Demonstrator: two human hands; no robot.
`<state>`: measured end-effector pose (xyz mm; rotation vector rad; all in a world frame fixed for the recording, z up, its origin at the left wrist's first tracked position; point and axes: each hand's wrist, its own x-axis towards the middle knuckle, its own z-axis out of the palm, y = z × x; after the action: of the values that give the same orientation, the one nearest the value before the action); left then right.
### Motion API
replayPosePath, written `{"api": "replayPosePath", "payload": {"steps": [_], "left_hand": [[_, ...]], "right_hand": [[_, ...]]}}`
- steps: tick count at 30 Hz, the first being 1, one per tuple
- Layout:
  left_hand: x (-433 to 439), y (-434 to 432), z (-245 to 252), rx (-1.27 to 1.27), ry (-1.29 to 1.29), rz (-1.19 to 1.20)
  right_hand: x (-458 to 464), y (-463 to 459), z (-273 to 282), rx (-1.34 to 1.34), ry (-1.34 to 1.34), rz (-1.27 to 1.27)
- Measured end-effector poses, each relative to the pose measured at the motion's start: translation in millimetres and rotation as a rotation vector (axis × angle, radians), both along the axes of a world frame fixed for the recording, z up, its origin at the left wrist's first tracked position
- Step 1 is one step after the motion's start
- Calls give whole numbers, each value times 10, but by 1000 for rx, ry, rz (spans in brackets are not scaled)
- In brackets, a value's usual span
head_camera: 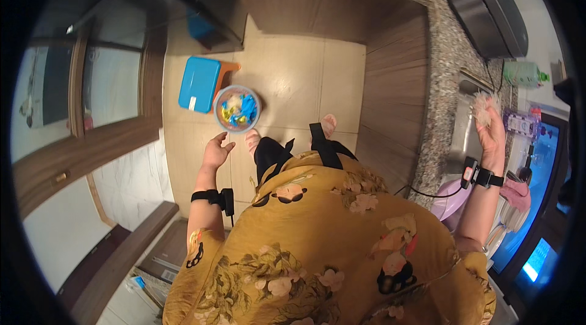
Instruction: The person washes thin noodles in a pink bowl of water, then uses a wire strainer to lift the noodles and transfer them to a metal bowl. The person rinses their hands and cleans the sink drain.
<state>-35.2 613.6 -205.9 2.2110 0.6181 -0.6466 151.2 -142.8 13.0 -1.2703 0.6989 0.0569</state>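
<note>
My right hand (491, 135) grips a whitish, frayed scrubbing pad or mesh (485, 106) over the sink side of the counter. Below it lies the stainless steel sink (463, 135). My left hand (217, 152) hangs at my side with its fingers apart and nothing in it. Beyond its fingertips, on the floor, stands a round plastic bin (219, 119) with blue and yellow wrappers (245, 110) inside. A stool (199, 83) with a blue top and orange legs is right beside the bin.
A granite counter (439, 59) runs along the right, carrying a dark lidded appliance (487, 13) and a green plastic bottle (522, 74). Near the sink are a purple-labelled container (522, 124), a lilac basin (451, 199) and stacked plates (515, 219). Wooden-framed glass cabinet doors (112, 82) line the left.
</note>
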Motion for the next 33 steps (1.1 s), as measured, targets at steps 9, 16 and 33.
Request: {"api": "replayPosePath", "payload": {"steps": [9,16,33], "left_hand": [[-1514,1485,-27,-3,71,155],[-2885,2047,-26,-71,115,431],[-2757,1653,-400,-95,130,456]], "right_hand": [[-279,4215,-511,275,11,438],[-544,6304,-3332,480,349,778],[-823,7637,-4963,-117,479,928]]}}
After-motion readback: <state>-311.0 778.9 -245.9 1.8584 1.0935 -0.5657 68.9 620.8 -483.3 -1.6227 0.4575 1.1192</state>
